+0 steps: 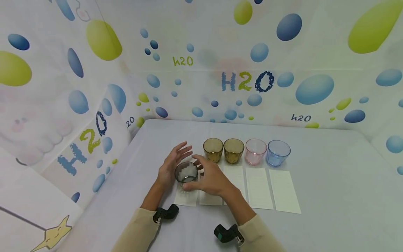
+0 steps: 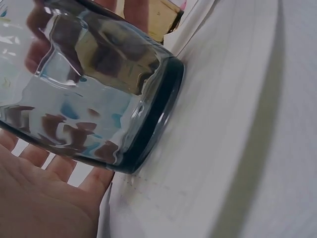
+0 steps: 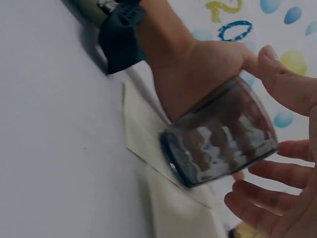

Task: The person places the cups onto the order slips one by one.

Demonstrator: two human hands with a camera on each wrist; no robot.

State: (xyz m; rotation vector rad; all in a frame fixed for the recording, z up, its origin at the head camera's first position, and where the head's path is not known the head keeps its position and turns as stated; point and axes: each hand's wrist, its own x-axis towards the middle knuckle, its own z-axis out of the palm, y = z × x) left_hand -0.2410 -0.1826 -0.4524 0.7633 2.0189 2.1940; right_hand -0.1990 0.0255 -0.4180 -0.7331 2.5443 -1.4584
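A smoky grey glass tumbler (image 1: 186, 172) stands upright at the left end of a row of pale paper strips, its base on or just over the leftmost strip (image 1: 185, 199). My left hand (image 1: 170, 167) is along its left side with the fingers extended; whether they touch it I cannot tell. My right hand (image 1: 211, 176) is spread about the other side, the thumb in front and the fingers behind. In the right wrist view, the right hand (image 3: 282, 198) has loose fingers near the tumbler (image 3: 218, 136), with a gap by the thumb.
Behind the strips, two amber glasses (image 1: 213, 150), a pink glass (image 1: 255, 151) and a blue glass (image 1: 278, 153) stand in a row. More strips (image 1: 259, 189) lie in front of them. A patterned sheet (image 1: 201, 77) hangs behind the white table (image 1: 330, 182).
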